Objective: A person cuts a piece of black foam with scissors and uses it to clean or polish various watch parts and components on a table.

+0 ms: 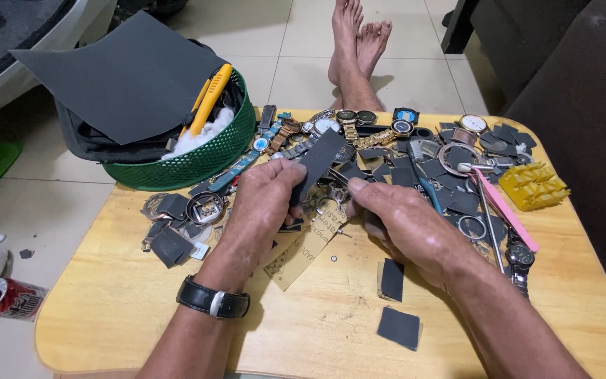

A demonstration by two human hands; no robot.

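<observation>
Sandpaper strip (319, 163) sits pinched in your left hand (264, 203) at frame centre; right hand (394, 217) closes on something hidden. Keep the strip taut over the bench (331, 330).

Even, fairly bright indoor light from above, soft and diffuse; short soft shadows sit under the left hand (264, 203) and right hand (405, 224) on the yellow wooden counter (317, 330), and behind the bare feet (359, 42) on the pale tiled floor (415, 77). Mild sheen on the counter and metal watch cases, no hard glare. Focus sharp at centre, wide-angle stretch toward edges, dark sofa at right underexposed.
</observation>
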